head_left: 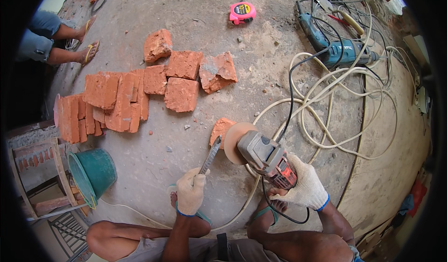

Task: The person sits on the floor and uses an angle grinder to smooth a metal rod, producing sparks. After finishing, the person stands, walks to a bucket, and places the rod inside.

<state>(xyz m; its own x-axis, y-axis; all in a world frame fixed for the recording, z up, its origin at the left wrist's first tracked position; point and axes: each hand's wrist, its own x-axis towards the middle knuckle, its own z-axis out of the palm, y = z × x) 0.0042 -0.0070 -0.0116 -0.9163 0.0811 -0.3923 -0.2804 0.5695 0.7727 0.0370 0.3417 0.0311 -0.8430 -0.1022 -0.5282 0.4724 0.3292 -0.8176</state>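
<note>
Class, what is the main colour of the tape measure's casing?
The tape measure casing is bright pink; the head view shows it best.

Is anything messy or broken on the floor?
Yes. The cream cable lies in tangled loops near the teal drill, not neatly coiled. The brick with a grey patch, rightmost in the pile, looks broken: its edges are jagged, not straight.

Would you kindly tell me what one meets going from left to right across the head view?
Green bucket → gloved left hand → metal bar → angle grinder → gloved right hand → teal power drill.
</note>
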